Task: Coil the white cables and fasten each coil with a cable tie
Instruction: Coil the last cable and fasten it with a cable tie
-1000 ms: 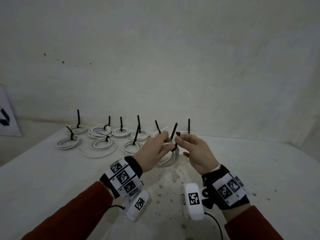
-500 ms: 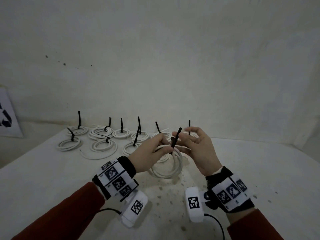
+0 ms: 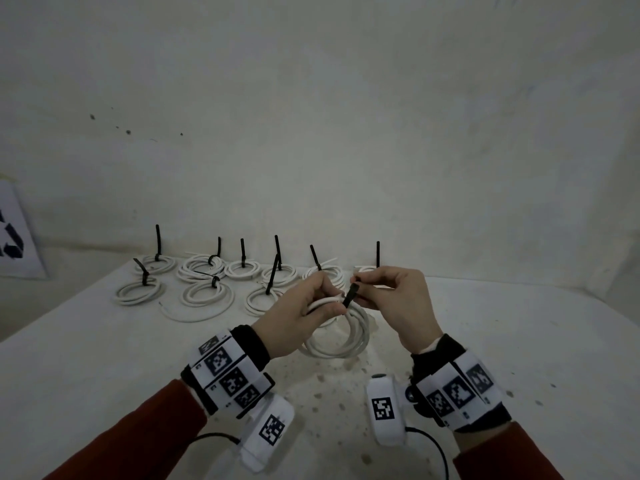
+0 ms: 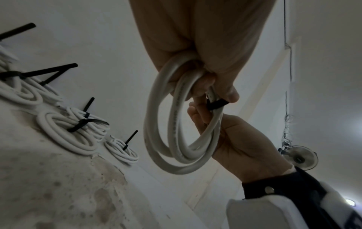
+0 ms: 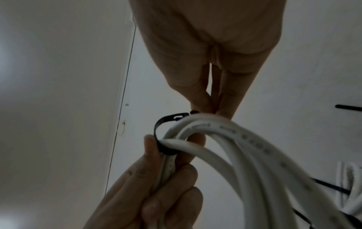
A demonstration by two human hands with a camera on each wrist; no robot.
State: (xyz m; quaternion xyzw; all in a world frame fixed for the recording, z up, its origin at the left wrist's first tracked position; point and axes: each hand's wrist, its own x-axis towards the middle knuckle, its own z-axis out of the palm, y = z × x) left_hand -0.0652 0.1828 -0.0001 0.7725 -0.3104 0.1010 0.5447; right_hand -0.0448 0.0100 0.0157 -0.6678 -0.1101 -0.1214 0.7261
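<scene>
My left hand [image 3: 311,303] grips a coil of white cable [image 3: 349,337] above the table, its loops hanging down. A black cable tie [image 3: 350,296] is looped round the coil's top, and my right hand [image 3: 377,289] pinches the tie between thumb and fingertips. In the left wrist view the white cable coil [image 4: 172,133] hangs from my curled left fingers [image 4: 225,91] with the black tie [image 4: 216,104] across it. In the right wrist view the tie [image 5: 162,133] curves loosely round the cable bundle [image 5: 225,139], under my right fingertips [image 5: 205,106].
Several tied white coils [image 3: 204,268] with upright black tie tails lie in two rows at the back left of the white table [image 3: 104,358]. A loose cable end [image 3: 194,315] curves near them. A marker sheet [image 3: 14,237] leans at far left. A wall stands close behind.
The coil has come down from upright near the back row to hang lower and nearer me. My right hand has closed in on the tie at the coil's top.
</scene>
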